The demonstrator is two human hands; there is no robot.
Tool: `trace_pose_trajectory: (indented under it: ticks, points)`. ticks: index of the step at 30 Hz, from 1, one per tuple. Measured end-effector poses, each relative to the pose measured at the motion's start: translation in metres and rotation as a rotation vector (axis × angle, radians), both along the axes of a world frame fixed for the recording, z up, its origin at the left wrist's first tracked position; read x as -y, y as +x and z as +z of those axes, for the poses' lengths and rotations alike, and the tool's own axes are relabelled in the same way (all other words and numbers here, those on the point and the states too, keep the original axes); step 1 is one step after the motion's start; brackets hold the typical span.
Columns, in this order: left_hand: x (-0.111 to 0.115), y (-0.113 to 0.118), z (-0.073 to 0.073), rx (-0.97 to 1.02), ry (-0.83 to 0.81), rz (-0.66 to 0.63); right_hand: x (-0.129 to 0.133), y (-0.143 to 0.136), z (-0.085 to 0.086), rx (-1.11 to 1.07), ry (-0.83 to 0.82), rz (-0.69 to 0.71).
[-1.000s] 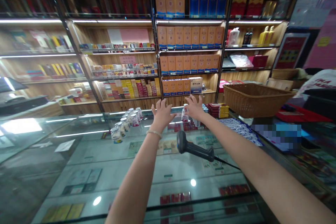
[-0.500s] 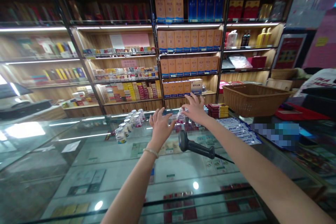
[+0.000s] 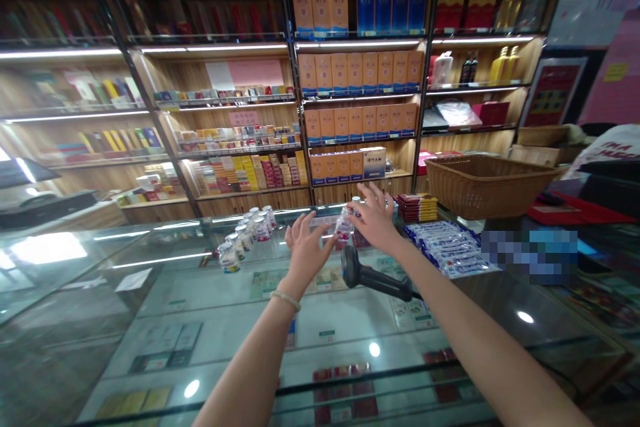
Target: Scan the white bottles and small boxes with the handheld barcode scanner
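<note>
Both of my hands are over the far part of the glass counter [image 3: 225,327], around a small plastic-looking drink bottle [image 3: 343,225] with a whitish top and a red and purple lower part. My right hand [image 3: 375,217] has its thumb and a finger at the bottle's upper right side, its other fingers raised. To the left, my left hand [image 3: 306,250] is open, fingers spread, thumb tip close to the bottle's base. Similar small bottles [image 3: 244,238] stand in rows left of it. Just below the hands lies a black handheld barcode scanner [image 3: 377,278].
Blue-and-white packets [image 3: 450,247] and a stack of red-and-yellow packs [image 3: 417,207] lie on the right. Behind them stands a brown woven basket [image 3: 493,183]. Shelves with orange boxes [image 3: 355,73] line the back wall. Flat packs [image 3: 345,390] show beneath the glass.
The view has shifted slightly. My right hand has dipped a little, and my left hand stays nearly where it was. The small bottle between them keeps about the same place.
</note>
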State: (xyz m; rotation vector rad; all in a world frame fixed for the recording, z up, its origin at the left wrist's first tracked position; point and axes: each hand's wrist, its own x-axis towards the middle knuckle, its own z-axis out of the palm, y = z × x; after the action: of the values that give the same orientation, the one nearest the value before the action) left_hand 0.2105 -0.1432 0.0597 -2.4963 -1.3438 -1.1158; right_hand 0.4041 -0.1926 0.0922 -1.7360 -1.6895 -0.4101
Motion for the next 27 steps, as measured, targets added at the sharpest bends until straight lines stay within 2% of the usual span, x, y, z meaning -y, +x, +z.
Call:
trace_pose_trajectory:
  ticks: [18,27]
  points:
    - [0.004,0.011,-0.003,0.028,-0.067,-0.098,0.009,-0.004,-0.02,-0.035,0.086,-0.004]
    - [-0.002,0.012,-0.007,0.076,-0.094,-0.04,0.004,0.001,-0.027,-0.162,0.038,-0.011]
